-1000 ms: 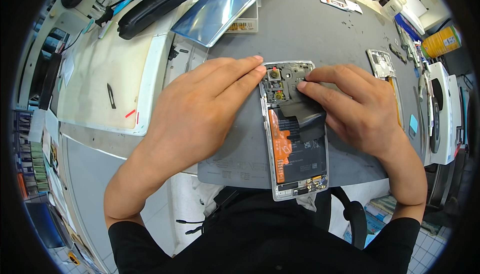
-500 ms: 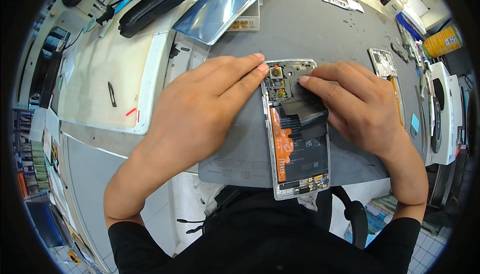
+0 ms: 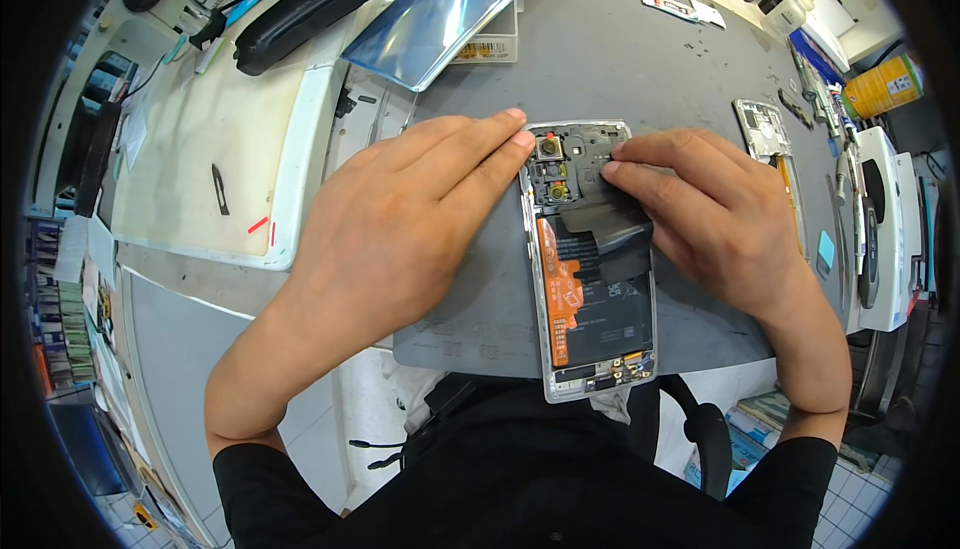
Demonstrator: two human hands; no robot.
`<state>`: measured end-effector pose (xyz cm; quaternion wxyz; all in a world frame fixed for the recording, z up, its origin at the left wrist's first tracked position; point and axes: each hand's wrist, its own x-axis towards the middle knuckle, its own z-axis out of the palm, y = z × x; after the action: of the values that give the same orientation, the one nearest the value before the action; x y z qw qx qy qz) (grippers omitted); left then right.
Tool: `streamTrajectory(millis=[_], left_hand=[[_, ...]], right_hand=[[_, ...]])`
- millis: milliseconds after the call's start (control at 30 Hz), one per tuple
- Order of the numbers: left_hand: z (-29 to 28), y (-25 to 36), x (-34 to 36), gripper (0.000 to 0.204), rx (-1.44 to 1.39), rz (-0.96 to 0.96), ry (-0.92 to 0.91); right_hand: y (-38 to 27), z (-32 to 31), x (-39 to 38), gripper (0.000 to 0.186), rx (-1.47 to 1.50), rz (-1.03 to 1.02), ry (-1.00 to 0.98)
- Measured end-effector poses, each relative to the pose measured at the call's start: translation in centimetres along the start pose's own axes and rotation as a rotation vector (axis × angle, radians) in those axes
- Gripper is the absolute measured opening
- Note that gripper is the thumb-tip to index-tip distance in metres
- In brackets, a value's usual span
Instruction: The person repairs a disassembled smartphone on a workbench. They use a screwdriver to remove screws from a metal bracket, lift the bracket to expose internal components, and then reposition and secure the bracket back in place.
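On the left, a small dark blade [image 3: 219, 189] lies on a pale board [image 3: 165, 189], which rests on the bench [image 3: 215, 279]; a careless reach across it could nick skin. Next comes the left hand [image 3: 395, 194], its fingers long and close together, 2 tips against the upper left edge of the opened phone [image 3: 600, 324]; its thumb is hidden, so I cannot tell how it grips. If those tips slip, the phone could swivel, or the camera module [image 3: 549, 149] beside them could be smudged.

The phone lies on the grey mat [image 3: 600, 69], its lower end jutting past the near edge, so firm pressure there might tip it. The black film [image 3: 622, 249] over its middle could crease or tear under an uneven pull.

The right hand [image 3: 715, 209] has 2 fingertips bunched narrowly at the phone's upper part; I cannot tell whether they pinch anything. Beyond, tiny dark bits [image 3: 697, 49] lie loose on the mat, where a brushing forearm could scatter them.
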<state>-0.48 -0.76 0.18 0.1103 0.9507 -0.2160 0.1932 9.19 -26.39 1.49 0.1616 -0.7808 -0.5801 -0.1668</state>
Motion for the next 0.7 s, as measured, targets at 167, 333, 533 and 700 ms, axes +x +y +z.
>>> streamTrajectory(millis=[167,333,533,700], left_hand=[[0.0,-0.09,0.0,0.044,0.002,-0.002,-0.002],[0.0,-0.12,-0.01,0.044,-0.005,-0.001,-0.002],[-0.01,-0.15,0.05,0.043,-0.018,0.001,-0.008],[0.33,-0.7,-0.08,0.04,0.019,0.061,0.021]], right_hand=[[-0.2,-0.02,-0.04,0.031,0.005,0.044,0.009],[-0.09,-0.13,-0.37,0.031,-0.01,0.08,-0.002],[0.0,0.03,-0.49,0.032,-0.056,0.053,-0.014],[-0.06,-0.12,-0.4,0.035,-0.074,0.047,-0.036]])
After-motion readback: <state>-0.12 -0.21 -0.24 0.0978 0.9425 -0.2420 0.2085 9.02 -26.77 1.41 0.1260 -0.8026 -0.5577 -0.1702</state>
